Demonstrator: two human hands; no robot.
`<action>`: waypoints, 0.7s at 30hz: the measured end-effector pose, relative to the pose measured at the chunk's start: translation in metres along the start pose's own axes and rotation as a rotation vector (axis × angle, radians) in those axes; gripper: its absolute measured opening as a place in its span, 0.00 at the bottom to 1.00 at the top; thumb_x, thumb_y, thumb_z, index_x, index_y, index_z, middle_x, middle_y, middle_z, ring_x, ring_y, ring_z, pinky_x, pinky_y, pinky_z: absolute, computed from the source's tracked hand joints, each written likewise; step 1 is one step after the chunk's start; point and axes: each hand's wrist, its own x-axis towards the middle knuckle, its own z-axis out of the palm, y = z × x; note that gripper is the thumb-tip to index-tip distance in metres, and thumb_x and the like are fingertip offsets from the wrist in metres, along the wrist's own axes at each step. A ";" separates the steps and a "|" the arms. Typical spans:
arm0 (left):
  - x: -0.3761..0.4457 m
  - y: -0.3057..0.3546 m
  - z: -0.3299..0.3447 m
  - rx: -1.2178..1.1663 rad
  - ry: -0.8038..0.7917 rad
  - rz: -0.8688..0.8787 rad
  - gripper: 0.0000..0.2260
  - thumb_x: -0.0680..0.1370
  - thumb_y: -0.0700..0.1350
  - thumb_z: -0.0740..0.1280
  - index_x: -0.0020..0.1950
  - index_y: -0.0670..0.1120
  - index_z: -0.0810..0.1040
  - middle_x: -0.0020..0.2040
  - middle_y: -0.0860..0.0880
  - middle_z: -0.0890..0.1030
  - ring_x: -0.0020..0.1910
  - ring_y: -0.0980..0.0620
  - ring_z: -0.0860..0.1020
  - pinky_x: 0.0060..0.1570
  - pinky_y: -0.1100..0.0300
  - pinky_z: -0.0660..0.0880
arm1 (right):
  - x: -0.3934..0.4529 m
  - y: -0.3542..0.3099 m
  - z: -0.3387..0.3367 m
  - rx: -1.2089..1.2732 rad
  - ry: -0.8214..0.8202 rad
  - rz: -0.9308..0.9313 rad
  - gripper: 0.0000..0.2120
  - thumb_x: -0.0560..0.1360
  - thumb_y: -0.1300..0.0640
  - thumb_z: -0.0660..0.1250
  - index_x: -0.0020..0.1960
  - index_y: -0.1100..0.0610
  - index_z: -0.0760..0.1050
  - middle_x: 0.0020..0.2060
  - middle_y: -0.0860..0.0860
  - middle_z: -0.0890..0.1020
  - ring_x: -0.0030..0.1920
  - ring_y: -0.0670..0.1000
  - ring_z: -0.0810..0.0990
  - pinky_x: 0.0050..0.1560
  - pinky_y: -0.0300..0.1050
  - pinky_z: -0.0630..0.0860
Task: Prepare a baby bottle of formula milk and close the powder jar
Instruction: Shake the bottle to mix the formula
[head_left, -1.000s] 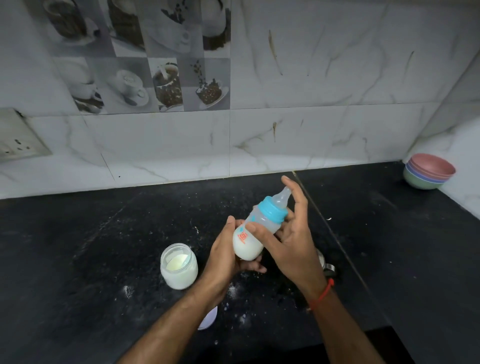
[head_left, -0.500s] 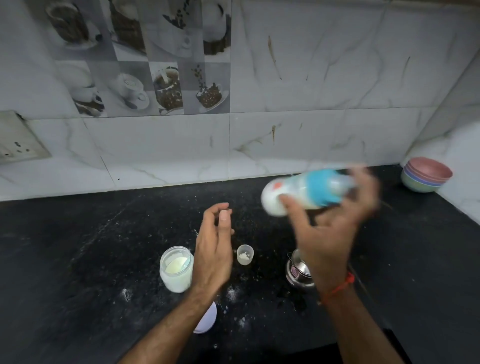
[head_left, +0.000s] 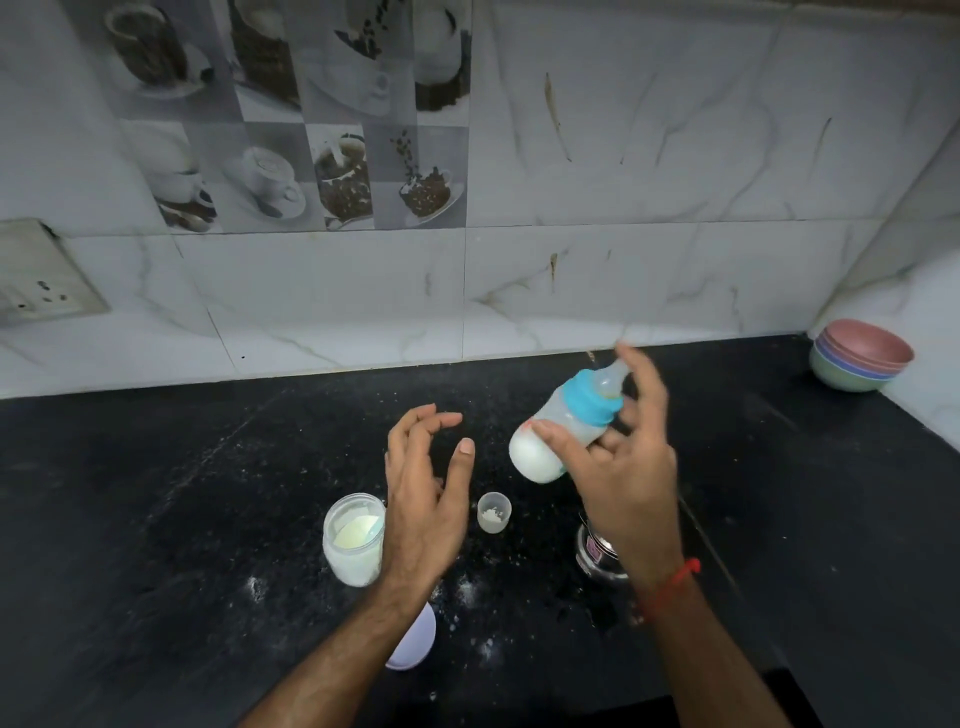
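My right hand (head_left: 623, 467) grips a baby bottle (head_left: 563, 423) with a blue collar and a clear teat, tilted so the teat points up and to the right. White milk fills its lower part. My left hand (head_left: 423, 499) hovers to the left of the bottle with its fingers apart and nothing in it. Below that hand stands the open powder jar (head_left: 353, 540) with pale powder inside. Its lilac lid (head_left: 413, 642) lies on the counter, partly hidden under my left forearm.
A small clear measuring cup (head_left: 493, 512) sits between my hands. A steel vessel (head_left: 597, 558) is partly hidden behind my right wrist. Spilled powder dots the black counter (head_left: 156, 519). Stacked coloured bowls (head_left: 860, 356) stand in the far right corner by the tiled wall.
My left hand has let go of the bottle and drawn back to the left. My right hand swung the bottle out sideways, then brought it back down, tilted teat-up.
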 end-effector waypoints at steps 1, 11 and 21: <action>0.000 -0.001 -0.001 0.003 0.006 -0.002 0.11 0.83 0.46 0.68 0.65 0.57 0.76 0.72 0.56 0.69 0.70 0.52 0.71 0.49 0.71 0.73 | 0.001 -0.010 0.000 0.066 0.067 -0.048 0.44 0.69 0.69 0.78 0.73 0.38 0.63 0.61 0.48 0.81 0.57 0.47 0.85 0.57 0.46 0.83; -0.004 0.002 0.004 -0.068 -0.024 -0.019 0.12 0.82 0.56 0.62 0.63 0.58 0.78 0.67 0.58 0.75 0.68 0.54 0.74 0.56 0.74 0.71 | -0.007 0.026 0.004 -0.113 -0.044 -0.026 0.41 0.72 0.60 0.79 0.75 0.36 0.63 0.62 0.49 0.80 0.57 0.49 0.85 0.58 0.51 0.84; -0.007 0.020 0.011 -0.671 -0.300 -0.561 0.28 0.87 0.59 0.50 0.64 0.39 0.79 0.43 0.29 0.80 0.39 0.35 0.77 0.36 0.51 0.82 | -0.016 0.022 0.016 0.129 -0.190 0.059 0.46 0.71 0.59 0.78 0.76 0.34 0.56 0.61 0.52 0.81 0.59 0.53 0.84 0.57 0.45 0.82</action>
